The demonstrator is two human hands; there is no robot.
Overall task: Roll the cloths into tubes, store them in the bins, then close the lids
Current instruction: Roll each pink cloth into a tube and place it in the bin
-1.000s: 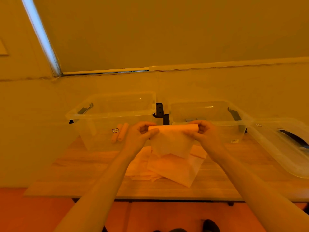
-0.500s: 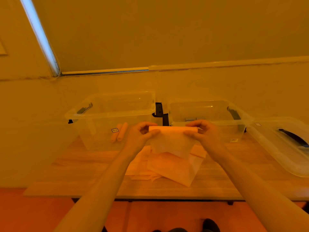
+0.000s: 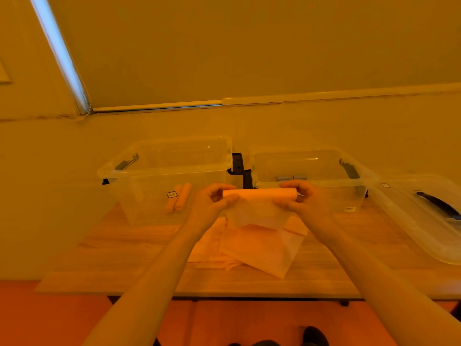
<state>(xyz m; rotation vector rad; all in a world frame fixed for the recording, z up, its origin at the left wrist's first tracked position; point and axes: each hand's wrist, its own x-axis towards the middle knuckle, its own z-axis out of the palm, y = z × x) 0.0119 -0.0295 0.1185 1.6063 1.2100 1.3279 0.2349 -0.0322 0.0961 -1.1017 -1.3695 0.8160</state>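
We pinch the cloth [image 3: 259, 203] at both roll ends, left hand [image 3: 212, 203], right hand [image 3: 304, 201]; its axis runs left-right; left bin [image 3: 164, 168] nearer our left hand.

Clear glossy plastic bins [image 3: 174, 168], matt soft cloth [image 3: 259, 208], smooth wood-grain table [image 3: 119, 248].

1. Your landmark is the pile of flat cloths [image 3: 259, 250] on the table [image 3: 104, 248].
2. Above it, your left hand [image 3: 212, 206] and right hand [image 3: 303, 202] hold the half-rolled cloth [image 3: 259, 196] by its ends.
3. Behind-left of the pile sits the left bin [image 3: 164, 178], with two rolled cloths [image 3: 178, 197] inside.
4. Behind-right is the right bin [image 3: 309, 168].
5. Far right, a lid [image 3: 419, 216] lies tilted.
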